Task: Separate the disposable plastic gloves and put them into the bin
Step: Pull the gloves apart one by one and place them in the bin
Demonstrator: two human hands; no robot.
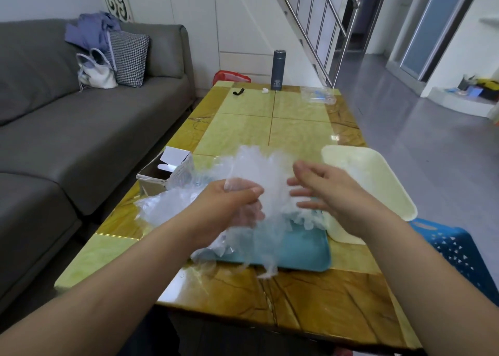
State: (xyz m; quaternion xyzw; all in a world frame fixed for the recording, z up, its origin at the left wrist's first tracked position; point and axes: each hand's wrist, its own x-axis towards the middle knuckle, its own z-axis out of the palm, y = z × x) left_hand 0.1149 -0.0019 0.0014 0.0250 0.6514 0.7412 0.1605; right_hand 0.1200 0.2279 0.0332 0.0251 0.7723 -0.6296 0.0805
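Observation:
A bunch of thin clear plastic gloves [259, 172] hangs in the air above a teal tray [302, 250] on the table. My left hand [229, 207] is closed around the bunch, with glove film draped over its fingers. My right hand [321, 188] is just right of the bunch, fingers spread and curled toward it, holding nothing that I can see. More clear gloves [159, 207] lie heaped on the table to the left. A cream tray [378, 183] sits at the right. A blue perforated bin [456, 250] stands off the table's right edge.
An open cardboard box [167, 172] sits at the table's left edge. A dark flask [278, 69], a black strap [239, 91] and a clear plastic bag [318, 96] are at the far end. A grey sofa [81, 129] runs along the left; stair rails [324, 26] rise behind.

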